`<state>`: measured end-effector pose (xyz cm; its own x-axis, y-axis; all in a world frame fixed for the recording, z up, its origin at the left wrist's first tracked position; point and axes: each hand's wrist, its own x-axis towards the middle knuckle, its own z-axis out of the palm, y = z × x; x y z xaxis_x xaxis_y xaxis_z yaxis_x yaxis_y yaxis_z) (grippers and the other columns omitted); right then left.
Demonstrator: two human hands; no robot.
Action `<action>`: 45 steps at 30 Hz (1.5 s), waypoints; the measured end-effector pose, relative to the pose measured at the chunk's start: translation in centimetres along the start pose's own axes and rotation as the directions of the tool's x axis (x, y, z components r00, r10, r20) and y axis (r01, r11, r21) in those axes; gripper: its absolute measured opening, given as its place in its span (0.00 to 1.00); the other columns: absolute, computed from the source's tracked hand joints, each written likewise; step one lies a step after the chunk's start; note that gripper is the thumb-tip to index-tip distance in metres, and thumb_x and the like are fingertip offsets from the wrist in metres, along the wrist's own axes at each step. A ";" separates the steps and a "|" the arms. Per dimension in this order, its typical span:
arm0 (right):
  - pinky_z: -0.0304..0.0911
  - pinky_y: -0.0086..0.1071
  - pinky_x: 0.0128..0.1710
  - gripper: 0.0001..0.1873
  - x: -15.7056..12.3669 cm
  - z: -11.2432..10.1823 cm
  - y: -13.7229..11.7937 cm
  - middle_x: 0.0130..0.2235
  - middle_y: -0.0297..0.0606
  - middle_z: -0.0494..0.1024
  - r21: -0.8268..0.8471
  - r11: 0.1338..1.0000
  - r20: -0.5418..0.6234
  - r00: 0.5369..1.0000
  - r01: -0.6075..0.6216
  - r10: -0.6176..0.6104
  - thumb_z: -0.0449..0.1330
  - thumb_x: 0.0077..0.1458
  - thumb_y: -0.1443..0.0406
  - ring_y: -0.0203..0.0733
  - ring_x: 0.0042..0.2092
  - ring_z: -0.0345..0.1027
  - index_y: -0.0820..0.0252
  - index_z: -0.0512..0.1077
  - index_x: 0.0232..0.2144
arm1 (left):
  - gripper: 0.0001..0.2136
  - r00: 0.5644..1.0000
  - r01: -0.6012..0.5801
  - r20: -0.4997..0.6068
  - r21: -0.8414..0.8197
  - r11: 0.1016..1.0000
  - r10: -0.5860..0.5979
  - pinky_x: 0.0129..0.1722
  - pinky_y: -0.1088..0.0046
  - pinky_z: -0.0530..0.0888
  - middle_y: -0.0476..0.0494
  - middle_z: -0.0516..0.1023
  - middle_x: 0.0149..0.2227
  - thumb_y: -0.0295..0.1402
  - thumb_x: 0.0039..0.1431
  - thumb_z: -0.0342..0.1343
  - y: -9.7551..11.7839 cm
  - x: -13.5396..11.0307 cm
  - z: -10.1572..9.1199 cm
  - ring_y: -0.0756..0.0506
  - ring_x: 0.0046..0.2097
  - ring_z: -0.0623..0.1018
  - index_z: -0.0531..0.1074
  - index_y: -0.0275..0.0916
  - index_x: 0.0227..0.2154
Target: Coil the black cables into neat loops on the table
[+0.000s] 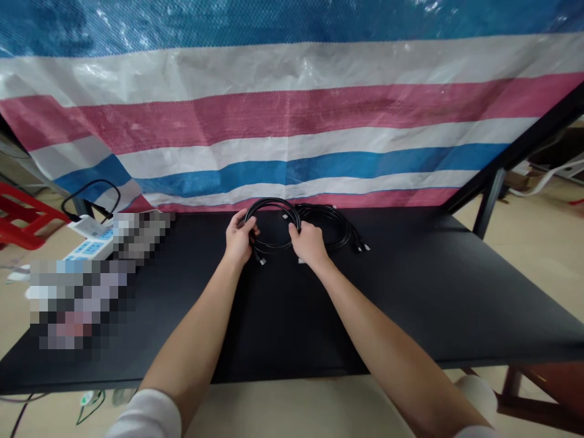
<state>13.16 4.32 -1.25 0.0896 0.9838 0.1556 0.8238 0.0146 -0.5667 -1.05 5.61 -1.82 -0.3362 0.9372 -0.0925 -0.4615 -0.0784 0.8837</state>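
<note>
A coiled black cable (272, 205) stands up off the black table (410, 292) near its far edge. My left hand (239, 238) grips the coil's left side, fingers closed round the strands. My right hand (309, 243) grips the coil's right side, fingers closed too. One plug end hangs below my left hand. A second black cable coil (337, 228) lies flat on the table just right of my right hand, its plug ends pointing right.
A striped blue, white and pink tarp (292, 121) hangs behind the table. A white power strip (91, 240) sits at the table's left end beside a blurred patch. A red stool (22, 219) stands at far left, a black frame leg (490, 201) at right.
</note>
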 end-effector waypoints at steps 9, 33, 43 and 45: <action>0.68 0.33 0.33 0.15 4.0 2.5 -4.4 0.33 0.53 0.79 0.038 0.981 0.306 0.936 -0.193 0.172 0.50 0.58 0.67 0.46 0.34 0.75 0.72 0.75 0.37 | 0.22 0.884 -0.269 0.089 0.899 0.345 0.458 0.51 0.59 0.68 0.33 0.73 0.49 0.26 0.45 0.55 -0.5 1.6 -3.8 0.37 0.52 0.72 0.70 0.35 0.47; 0.63 0.38 0.40 0.14 2.0 -5.1 4.8 0.42 0.47 0.75 -0.236 0.959 -0.204 0.973 -0.160 0.112 0.51 0.53 0.63 0.49 0.45 0.67 0.60 0.72 0.38 | 0.14 0.762 -0.638 0.646 0.760 -0.123 0.035 0.47 0.60 0.69 0.40 0.79 0.40 0.37 0.55 0.49 -0.6 -1.4 -2.2 0.40 0.44 0.76 0.78 0.42 0.38; 0.59 0.42 0.46 0.12 0.3 -4.3 11.4 0.34 0.47 0.75 -0.053 0.982 -0.267 0.951 -0.179 0.158 0.57 0.45 0.61 0.51 0.42 0.66 0.63 0.76 0.30 | 0.13 0.807 -0.591 0.591 0.806 0.043 0.016 0.50 0.52 0.62 0.41 0.78 0.42 0.28 0.49 0.48 -1.4 -1.4 -1.6 0.38 0.48 0.72 0.78 0.45 0.30; 0.60 0.40 0.44 0.10 0.4 -4.7 11.4 0.30 0.44 0.75 0.068 0.977 -0.290 0.933 -0.201 0.212 0.55 0.46 0.64 0.48 0.39 0.68 0.62 0.75 0.27 | 0.12 0.829 -0.559 0.558 0.828 0.033 0.043 0.50 0.52 0.62 0.41 0.76 0.44 0.29 0.49 0.49 -1.3 -1.7 -1.4 0.37 0.50 0.71 0.78 0.45 0.30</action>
<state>25.24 4.01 -3.89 0.4210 0.8691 0.2598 0.7489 -0.1715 -0.6401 -1.03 3.64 -3.49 0.1596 0.9630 0.2173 0.8526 -0.2454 0.4614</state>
